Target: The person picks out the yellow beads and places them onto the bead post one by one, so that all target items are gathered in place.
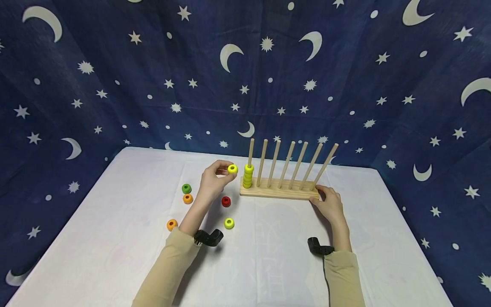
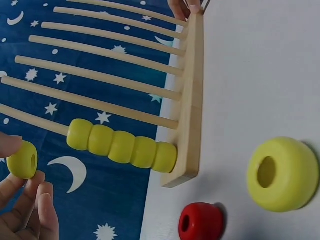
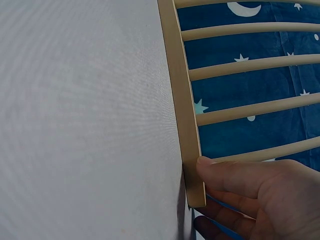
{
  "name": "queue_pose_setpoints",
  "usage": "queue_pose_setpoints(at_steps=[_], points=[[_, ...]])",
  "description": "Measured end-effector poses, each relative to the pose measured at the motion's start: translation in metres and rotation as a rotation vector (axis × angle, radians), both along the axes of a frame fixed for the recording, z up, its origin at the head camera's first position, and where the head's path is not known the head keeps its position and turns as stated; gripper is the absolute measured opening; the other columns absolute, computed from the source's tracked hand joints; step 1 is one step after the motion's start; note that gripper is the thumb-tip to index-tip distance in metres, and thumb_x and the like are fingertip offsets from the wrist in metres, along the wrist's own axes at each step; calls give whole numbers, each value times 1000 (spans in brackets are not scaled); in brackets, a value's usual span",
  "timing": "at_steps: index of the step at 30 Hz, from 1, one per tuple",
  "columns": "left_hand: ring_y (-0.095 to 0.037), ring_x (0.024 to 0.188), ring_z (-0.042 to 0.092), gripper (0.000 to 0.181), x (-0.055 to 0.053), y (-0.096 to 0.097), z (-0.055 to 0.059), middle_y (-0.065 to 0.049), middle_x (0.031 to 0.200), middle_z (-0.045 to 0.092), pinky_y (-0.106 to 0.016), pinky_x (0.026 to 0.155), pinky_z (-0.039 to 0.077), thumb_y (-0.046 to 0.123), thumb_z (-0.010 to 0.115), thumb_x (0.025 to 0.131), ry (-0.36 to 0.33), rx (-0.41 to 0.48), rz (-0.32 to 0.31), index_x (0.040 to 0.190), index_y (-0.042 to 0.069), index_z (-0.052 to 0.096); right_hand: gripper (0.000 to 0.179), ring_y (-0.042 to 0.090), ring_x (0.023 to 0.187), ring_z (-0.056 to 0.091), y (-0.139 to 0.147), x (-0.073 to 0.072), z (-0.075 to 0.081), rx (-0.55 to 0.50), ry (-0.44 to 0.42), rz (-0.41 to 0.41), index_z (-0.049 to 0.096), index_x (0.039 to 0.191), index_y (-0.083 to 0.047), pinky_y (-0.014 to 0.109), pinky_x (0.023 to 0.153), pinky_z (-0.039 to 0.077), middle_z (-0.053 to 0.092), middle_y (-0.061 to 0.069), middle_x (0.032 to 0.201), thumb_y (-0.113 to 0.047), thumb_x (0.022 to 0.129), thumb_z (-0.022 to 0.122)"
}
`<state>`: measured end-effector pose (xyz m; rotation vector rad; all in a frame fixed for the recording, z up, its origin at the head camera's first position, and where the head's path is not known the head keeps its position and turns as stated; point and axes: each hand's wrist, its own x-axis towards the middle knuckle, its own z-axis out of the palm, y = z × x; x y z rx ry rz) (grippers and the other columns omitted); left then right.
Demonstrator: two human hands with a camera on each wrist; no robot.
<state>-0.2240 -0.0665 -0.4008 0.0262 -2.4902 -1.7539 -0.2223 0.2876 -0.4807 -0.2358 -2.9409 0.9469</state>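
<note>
A yellow bead [image 1: 232, 169] with a hole through it is pinched between the thumb and fingers of my left hand [image 1: 212, 180]. It is held just left of the wooden peg rack [image 1: 278, 195], apart from the leftmost peg [image 1: 251, 152]. That peg carries several stacked yellow beads [image 2: 121, 146], while the other pegs [image 1: 274, 164] are bare. At the rack's right end, my right hand [image 1: 330, 204] grips the base. In the right wrist view its thumb [image 3: 235, 175] lies on the base's edge; the fingers are partly hidden behind the wood.
On the white tabletop [image 1: 276, 256] lie loose beads: a red one [image 1: 226, 201], a yellow one [image 1: 229, 223], a green one [image 1: 186, 188] and two orange ones [image 1: 187, 198]. Behind the rack hangs a dark blue cloth [image 1: 207, 94] with moons and stars.
</note>
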Motion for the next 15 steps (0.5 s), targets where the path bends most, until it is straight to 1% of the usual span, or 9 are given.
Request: queue_pose_setpoints(at_steps=[4, 6, 8, 15], points=[[-25, 106, 60, 34, -3, 1, 5, -9, 114, 65, -29, 76, 51, 16, 72, 83, 1, 8, 0, 115, 11, 65, 59, 45, 127, 37, 0, 0, 1, 0, -2, -1, 46, 138, 2, 61, 106, 28, 47, 28, 137, -21, 87, 64], [-25, 106, 59, 34, -4, 1, 8, -9, 115, 65, -32, 80, 50, 16, 71, 83, 5, 17, 0, 116, 12, 65, 58, 45, 127, 37, 0, 0, 2, 0, -1, -1, 46, 138, 2, 61, 106, 28, 47, 28, 138, -21, 87, 64], [-24, 106, 59, 33, -6, 2, 10, -8, 115, 65, -34, 82, 50, 17, 71, 84, 11, 26, 1, 116, 12, 65, 59, 45, 126, 37, 0, -1, 2, 0, -1, -1, 46, 138, 3, 61, 106, 28, 46, 28, 138, -21, 87, 64], [-23, 104, 60, 32, -12, 6, 16, -7, 114, 64, -32, 80, 50, 17, 71, 84, 34, 69, 4, 115, 13, 65, 59, 45, 128, 35, -1, -1, 1, -7, -19, -7, 44, 139, 2, 61, 107, 27, 46, 28, 138, -22, 88, 64]])
